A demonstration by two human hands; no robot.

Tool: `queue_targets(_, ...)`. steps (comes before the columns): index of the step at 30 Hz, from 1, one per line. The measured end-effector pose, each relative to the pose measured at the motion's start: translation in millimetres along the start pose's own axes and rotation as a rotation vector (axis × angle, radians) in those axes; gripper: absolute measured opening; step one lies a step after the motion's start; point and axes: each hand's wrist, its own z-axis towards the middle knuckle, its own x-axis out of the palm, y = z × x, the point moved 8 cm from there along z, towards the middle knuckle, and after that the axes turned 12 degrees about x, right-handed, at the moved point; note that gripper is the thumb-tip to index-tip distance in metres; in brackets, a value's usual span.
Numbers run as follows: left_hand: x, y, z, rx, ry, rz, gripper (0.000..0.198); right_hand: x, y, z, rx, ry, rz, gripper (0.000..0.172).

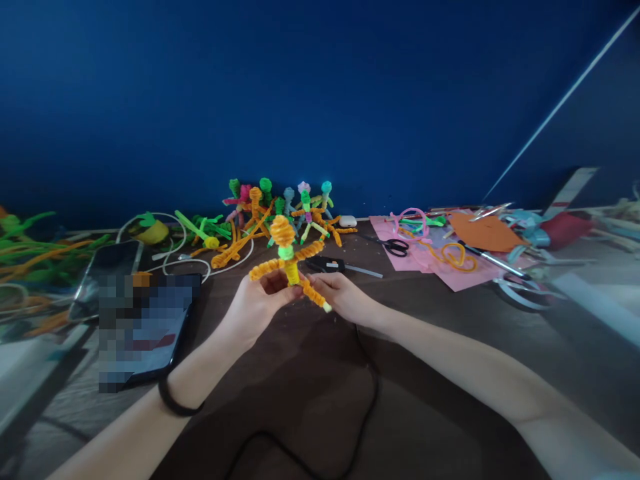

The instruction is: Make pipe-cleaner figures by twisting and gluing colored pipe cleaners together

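Note:
A pipe-cleaner figure (291,270) stands upright in front of me, with a coiled orange head, a green neck, a yellow body and spread orange arms. My left hand (257,300) pinches its lower body between thumb and fingers. My right hand (343,295) has its fingers closed at the figure's orange leg, which ends in a pale yellow tip. The exact contact of the right fingertips is partly hidden behind that leg. Just beyond my right hand lies a black glue gun (327,265) with a clear glue stick (365,271), its black cord running toward me.
Several finished pipe-cleaner figures (266,193) stand along the blue wall. Two phones (160,333) and a white cable (185,230) lie left, near a pile of green and orange pipe cleaners (45,253). Black scissors (397,248), pink paper (450,272) and orange paper (485,232) lie right.

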Motion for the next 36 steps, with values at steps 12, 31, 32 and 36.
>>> queue_targets(12, -14.2, -4, 3, 0.165, -0.106, 0.221, 0.014, 30, -14, -10, 0.198, 0.139, 0.176, 0.038)
queue_targets(31, -1.1, -12, -2, 0.269, 0.073, 0.638, 0.007, 33, 6, -22, 0.116, 0.156, -0.161, 0.029)
queue_targets(32, 1.3, -13, -2, 0.278, 0.106, 0.658, 0.006, 31, 7, -22, 0.125, 0.164, -0.199, 0.029)
queue_targets(36, 8.7, -16, -4, 0.28, 0.222, 0.69, 0.01, 24, 12, -22, 0.151, 0.221, -0.168, 0.03)
